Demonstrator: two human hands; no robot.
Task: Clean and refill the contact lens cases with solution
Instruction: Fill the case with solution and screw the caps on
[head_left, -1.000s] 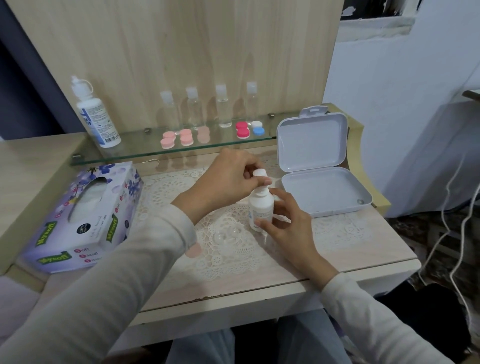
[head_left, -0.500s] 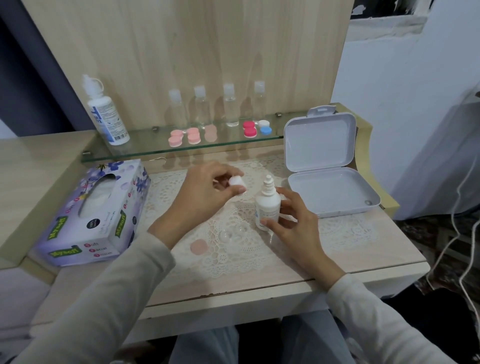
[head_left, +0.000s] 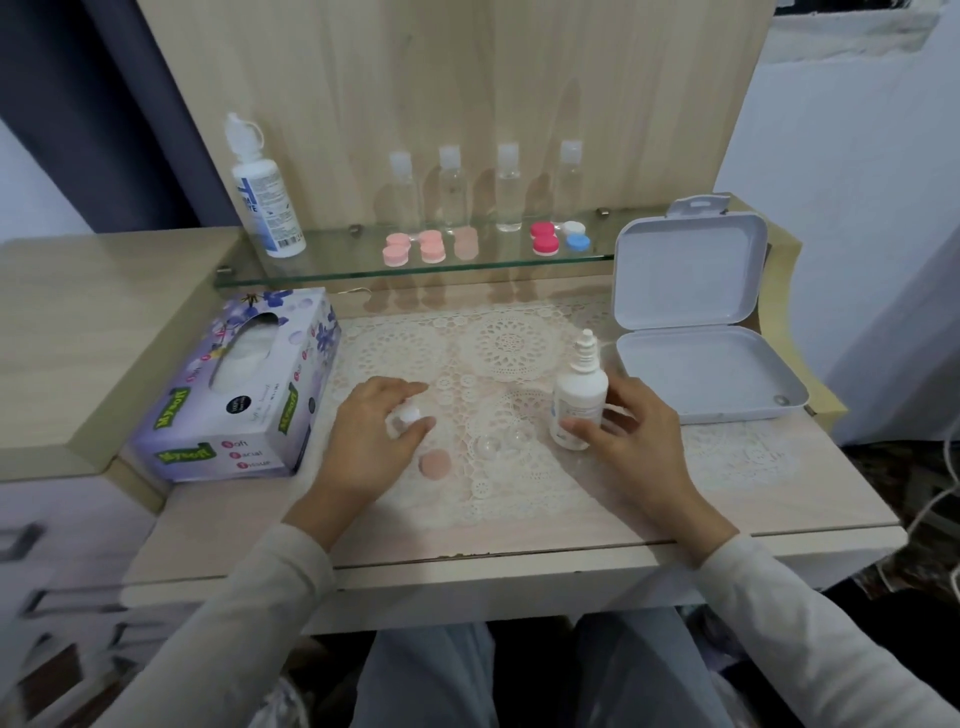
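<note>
While your right hand (head_left: 635, 441) is gripping one solution bottle (head_left: 582, 383), your left hand (head_left: 371, 441) is pinching one white cap (head_left: 410, 415), at nine o'clock from one clear lens case (head_left: 501, 441).

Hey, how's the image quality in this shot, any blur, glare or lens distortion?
Head view: soft, even light with faint shadows and no strong glare; wide-angle distortion bends the glass shelf and desk edge; the drawers at lower left are smeared; the clear lens case nearly vanishes against the lace; print on the small bottle in the right hand is unreadable.
</note>
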